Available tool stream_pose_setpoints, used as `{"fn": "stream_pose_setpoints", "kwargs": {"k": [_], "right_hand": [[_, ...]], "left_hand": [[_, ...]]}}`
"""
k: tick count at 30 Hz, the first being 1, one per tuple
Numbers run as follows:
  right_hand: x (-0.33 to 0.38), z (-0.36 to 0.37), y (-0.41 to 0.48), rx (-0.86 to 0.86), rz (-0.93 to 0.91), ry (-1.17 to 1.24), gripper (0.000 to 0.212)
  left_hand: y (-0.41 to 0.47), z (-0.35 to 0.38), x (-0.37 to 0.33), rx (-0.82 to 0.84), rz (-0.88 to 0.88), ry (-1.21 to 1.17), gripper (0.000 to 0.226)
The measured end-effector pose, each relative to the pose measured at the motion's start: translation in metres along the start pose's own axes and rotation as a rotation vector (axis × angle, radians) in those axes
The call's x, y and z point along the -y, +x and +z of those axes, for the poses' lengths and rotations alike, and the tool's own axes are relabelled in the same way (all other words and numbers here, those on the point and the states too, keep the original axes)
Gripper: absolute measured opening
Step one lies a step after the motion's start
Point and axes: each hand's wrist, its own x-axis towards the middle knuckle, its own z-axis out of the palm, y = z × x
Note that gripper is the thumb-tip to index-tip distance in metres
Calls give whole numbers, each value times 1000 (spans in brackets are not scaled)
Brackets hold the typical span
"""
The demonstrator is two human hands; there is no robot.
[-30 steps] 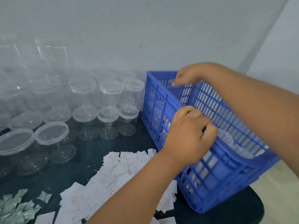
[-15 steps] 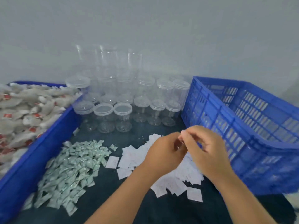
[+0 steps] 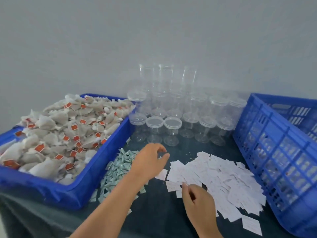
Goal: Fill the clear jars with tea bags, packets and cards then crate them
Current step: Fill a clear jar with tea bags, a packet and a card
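While my left hand (image 3: 151, 162) hovers with fingers loosely curled and holding nothing over the green packets (image 3: 118, 170), my right hand (image 3: 199, 201) fingers the edge of the white cards (image 3: 223, 176); I cannot tell whether it pinches one. The lidded clear jars (image 3: 172, 129) stand on the counter (image 3: 154, 217) between the tray (image 3: 68, 191) of tea bags (image 3: 60, 134) and the blue crate (image 3: 274, 152).

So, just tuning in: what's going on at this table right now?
A person is packing at a dark table. Their left hand hovers open above the green packets, holding nothing. Their right hand reaches the near edge of the white cards; whether it pinches one is unclear. Tea bags fill the blue tray on the left, empty lidded jars stand behind, and the blue crate sits on the right.
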Motion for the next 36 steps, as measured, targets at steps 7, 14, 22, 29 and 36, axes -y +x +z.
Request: {"fn": "stream_pose_setpoints", "kwargs": {"k": [7,14,22,29,36], "right_hand": [[5,-2,5,-20,65,22,59],[0,-4,8,-54,103,35,60],[-3,-2,5,-91,132,100,58],[3,-6,5,-222,88,199,31],[10,-11,-7,-86,-46,314,117]], "left_hand": [[118,19,-34,45,177,514,88],[126,67,-55,100,264,668,71],[127,69,-60,53,189,533,77],[81,18,-71,-36,261,411,93],[-41,-26,-61,206,300,289,83]]}}
